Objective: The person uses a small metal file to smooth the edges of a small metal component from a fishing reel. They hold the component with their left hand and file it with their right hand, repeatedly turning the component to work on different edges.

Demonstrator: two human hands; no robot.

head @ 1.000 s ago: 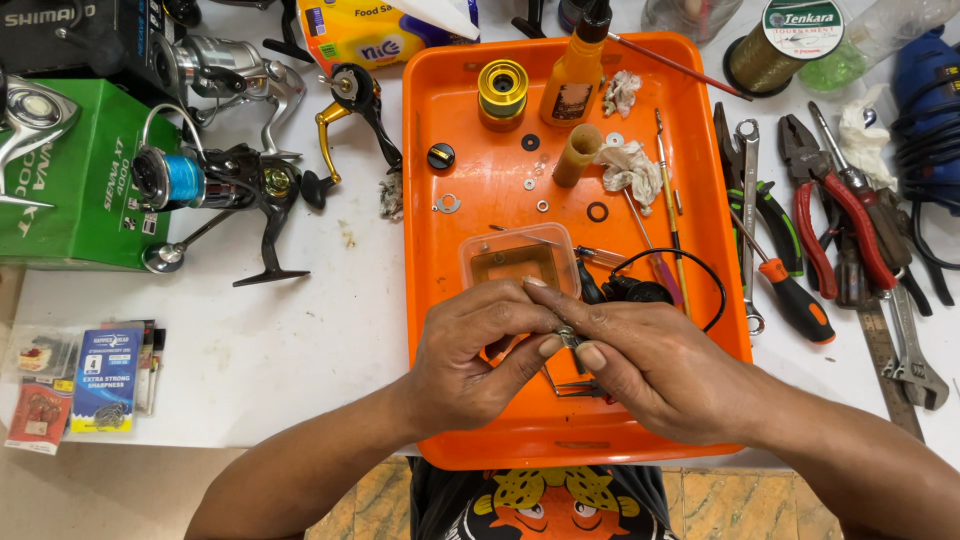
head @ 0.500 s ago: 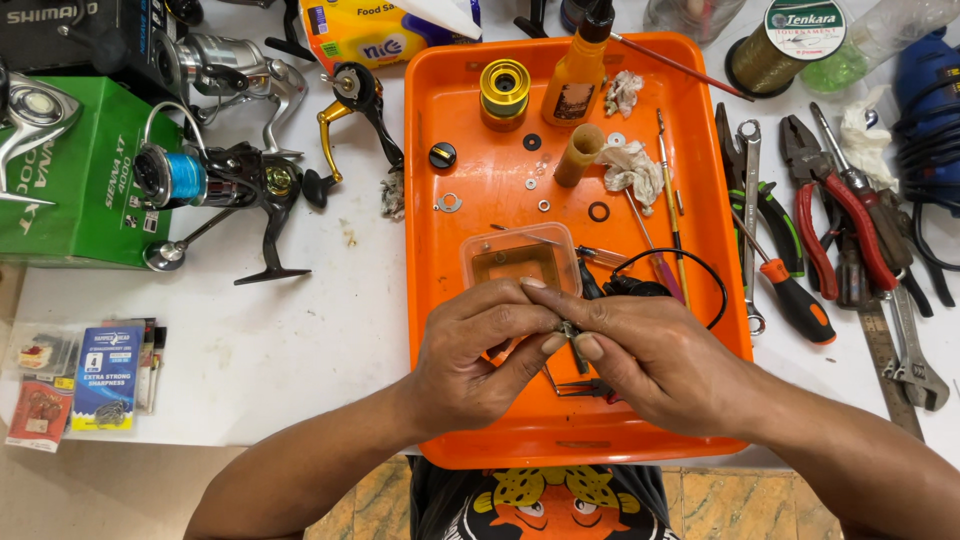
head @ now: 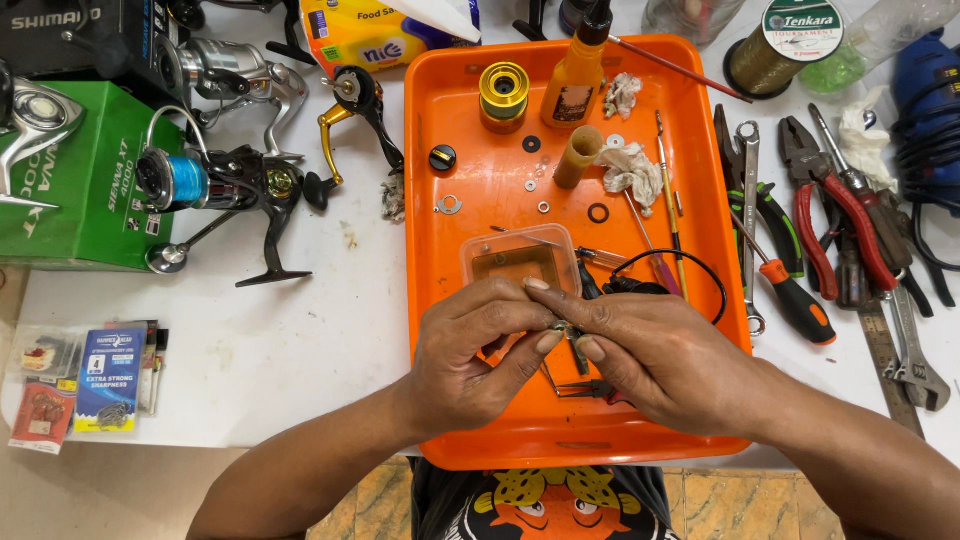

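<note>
A small metal part (head: 562,327), dull grey and too small to make out, was pinched between the fingertips of the left hand (head: 470,355) and the right hand (head: 655,360), both closed narrowly on it above the near middle of a smooth orange plastic tray (head: 440,260). Just beyond the hands a clear square lidded box (head: 518,258) was seen, and farther off a gold spool (head: 503,92) and an amber bottle (head: 576,80). On the white bench (head: 300,340), a dark spinning reel (head: 230,190) was placed to the left, red-handled pliers (head: 830,200) to the right.
</note>
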